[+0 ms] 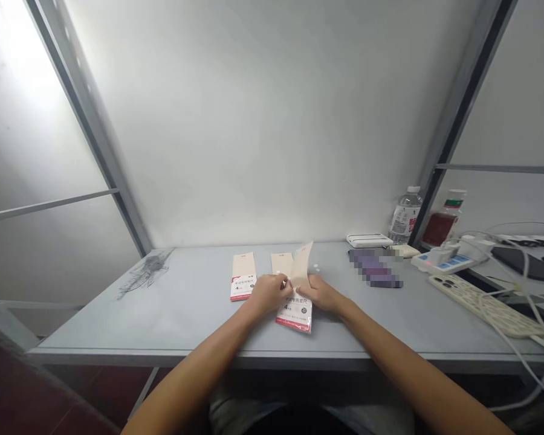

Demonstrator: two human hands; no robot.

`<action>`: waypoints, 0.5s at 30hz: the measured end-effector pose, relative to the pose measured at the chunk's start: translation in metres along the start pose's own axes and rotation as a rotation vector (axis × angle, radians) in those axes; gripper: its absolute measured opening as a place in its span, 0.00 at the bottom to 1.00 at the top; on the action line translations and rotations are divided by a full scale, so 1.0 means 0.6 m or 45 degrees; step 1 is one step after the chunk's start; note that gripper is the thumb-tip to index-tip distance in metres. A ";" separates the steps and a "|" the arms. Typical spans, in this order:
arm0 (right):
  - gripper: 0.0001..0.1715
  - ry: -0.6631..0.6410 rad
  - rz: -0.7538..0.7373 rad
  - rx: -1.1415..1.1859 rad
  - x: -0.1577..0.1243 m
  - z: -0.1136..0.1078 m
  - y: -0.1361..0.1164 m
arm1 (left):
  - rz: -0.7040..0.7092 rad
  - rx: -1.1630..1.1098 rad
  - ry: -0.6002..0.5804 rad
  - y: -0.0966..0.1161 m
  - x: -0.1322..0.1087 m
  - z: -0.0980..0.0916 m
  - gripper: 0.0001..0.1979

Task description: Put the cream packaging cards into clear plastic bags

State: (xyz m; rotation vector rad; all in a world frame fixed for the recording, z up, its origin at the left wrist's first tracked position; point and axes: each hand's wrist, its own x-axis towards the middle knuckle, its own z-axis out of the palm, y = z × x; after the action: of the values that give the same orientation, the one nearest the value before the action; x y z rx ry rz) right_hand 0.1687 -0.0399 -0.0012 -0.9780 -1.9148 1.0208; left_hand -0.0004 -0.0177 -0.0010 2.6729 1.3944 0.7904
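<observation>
Both my hands meet over a flat beige packet (294, 308) with a red and white printed label, lying on the grey table (185, 320). My left hand (267, 293) pinches the packet's upper part. My right hand (320, 293) holds a beige card or flap (301, 266) that stands tilted up out of the packet. A second, similar packet (243, 276) lies flat just left of my hands, untouched. Two small white bits (316, 266) rest on the table behind the card.
A white flat box (369, 240), a water bottle (405, 216) and a red-filled bottle (444, 220) stand at the back right. Power strips (485, 305) with cables cover the right side. A crumpled clear wrapper (147, 272) lies at the back left. Metal frame posts flank the table.
</observation>
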 end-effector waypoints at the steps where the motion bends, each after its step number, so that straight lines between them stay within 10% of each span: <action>1: 0.08 -0.005 -0.003 -0.007 0.000 0.000 0.000 | -0.008 -0.013 0.007 0.001 0.000 0.000 0.12; 15: 0.08 -0.017 0.025 0.018 0.001 0.003 0.000 | -0.134 -0.189 -0.006 0.007 0.001 -0.003 0.12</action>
State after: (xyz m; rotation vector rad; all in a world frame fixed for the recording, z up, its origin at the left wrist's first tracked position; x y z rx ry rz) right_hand 0.1667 -0.0398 -0.0018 -0.9864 -1.9099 1.0531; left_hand 0.0026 -0.0199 0.0018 2.4678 1.4022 0.8416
